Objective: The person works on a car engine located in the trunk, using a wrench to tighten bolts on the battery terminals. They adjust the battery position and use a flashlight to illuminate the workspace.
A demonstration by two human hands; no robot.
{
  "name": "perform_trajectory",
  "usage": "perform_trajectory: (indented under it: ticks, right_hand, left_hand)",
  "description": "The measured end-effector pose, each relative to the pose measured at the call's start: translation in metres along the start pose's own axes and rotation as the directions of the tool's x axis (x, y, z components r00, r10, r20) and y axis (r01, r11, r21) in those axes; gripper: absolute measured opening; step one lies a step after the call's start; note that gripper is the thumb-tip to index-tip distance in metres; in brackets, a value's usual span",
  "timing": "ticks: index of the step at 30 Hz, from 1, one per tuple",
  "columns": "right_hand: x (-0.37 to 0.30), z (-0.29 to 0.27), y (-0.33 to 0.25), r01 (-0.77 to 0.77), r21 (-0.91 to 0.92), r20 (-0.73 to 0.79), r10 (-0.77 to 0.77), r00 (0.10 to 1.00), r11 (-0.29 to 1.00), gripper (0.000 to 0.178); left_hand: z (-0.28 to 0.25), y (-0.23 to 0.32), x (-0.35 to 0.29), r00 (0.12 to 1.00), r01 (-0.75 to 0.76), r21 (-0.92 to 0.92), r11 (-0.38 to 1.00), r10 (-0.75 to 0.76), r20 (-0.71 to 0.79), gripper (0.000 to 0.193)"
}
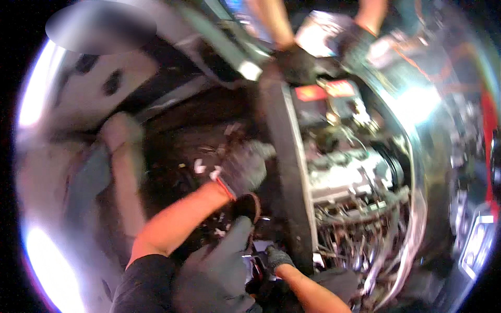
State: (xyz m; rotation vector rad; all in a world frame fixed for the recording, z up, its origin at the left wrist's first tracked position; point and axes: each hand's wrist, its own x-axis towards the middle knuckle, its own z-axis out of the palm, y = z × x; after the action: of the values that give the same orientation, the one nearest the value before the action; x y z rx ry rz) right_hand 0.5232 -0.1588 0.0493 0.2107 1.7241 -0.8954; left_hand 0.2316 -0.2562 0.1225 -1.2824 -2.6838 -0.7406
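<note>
My left hand [244, 166], in a grey glove with a red cuff, is over the dark, littered floor beside a long dark upright panel [292, 172]. It is smeared by motion, so I cannot tell whether it holds anything. Low in the view, my right hand [278, 257], also gloved, is closed at a dark object [255, 267] with a shiny part. That object's kind is unclear, as my leg [214, 271] and the shadow partly cover it. My boot [246, 208] stands between the two hands.
Right of the panel lies an engine [344, 172] with loose wires and hoses [360, 245]. A dark battery [323, 99] with red labels sits behind it. Another person's gloved hands [298, 63] reach in over the battery. A vehicle door panel [99, 88] stands left.
</note>
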Motion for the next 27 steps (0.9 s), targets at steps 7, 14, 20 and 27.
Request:
perform_trajectory:
  ticks: [7, 14, 20, 27]
  right_hand:
    - [0.033, -0.121, -0.03, 0.41, -0.03, -0.402, -0.386, 0.83, 0.912, 0.042]
    - [0.088, -0.203, -0.075, 0.484, -0.058, -0.577, -0.425, 0.697, 0.873, 0.037]
    - [0.119, -0.261, -0.063, 0.525, -0.003, -0.696, -0.379, 0.61, 0.851, 0.033]
    - [0.134, -0.307, 0.019, 0.664, 0.154, -0.898, -0.177, 0.403, 0.732, 0.029]
  left_hand:
    - [-0.171, 0.038, -0.233, 0.748, 0.663, 0.252, 0.705, -0.635, -0.191, 0.036]
    - [-0.155, 0.036, -0.393, 0.331, 0.922, 0.266, 0.283, -0.931, -0.155, 0.034]
    - [-0.128, 0.032, -0.384, 0.292, 0.943, 0.209, 0.259, -0.945, -0.147, 0.034]
    - [-0.164, 0.012, -0.416, 0.218, 0.959, 0.216, 0.183, -0.964, -0.149, 0.034]
